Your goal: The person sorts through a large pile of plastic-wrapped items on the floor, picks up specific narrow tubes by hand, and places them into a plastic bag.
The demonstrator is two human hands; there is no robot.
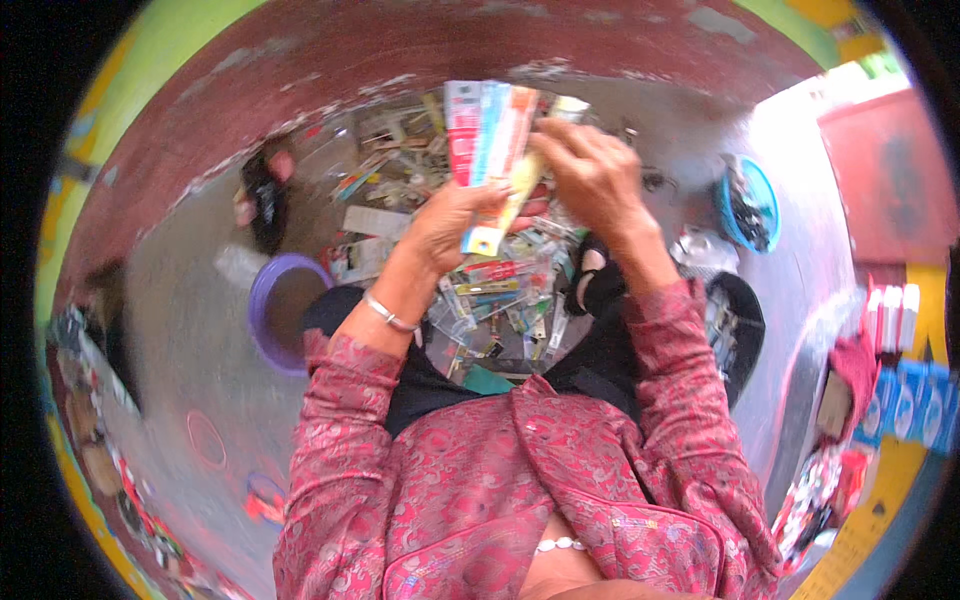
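My left hand [447, 222] grips a fan of long, narrow printed cards [492, 130], with red-and-white, blue and orange ones side by side. A yellow card [523, 185] slants across the right side of the fan, its lower end below my left fingers. My right hand [598, 182] is closed at the upper part of this yellow card, fingers bent round it. A pale yellow end [570, 107] shows beyond my right fingers and looks like part of the same card. Beneath both hands, a heap of loose flat packages and strips [500, 290] lies between my legs.
A purple tub [262, 335] stands left of my legs. To the right are a dark basin [745, 345] with packets and a blue bucket [768, 205] holding dark items. A black bag [265, 205] sits far left. More scraps [395, 140] spread toward the wall.
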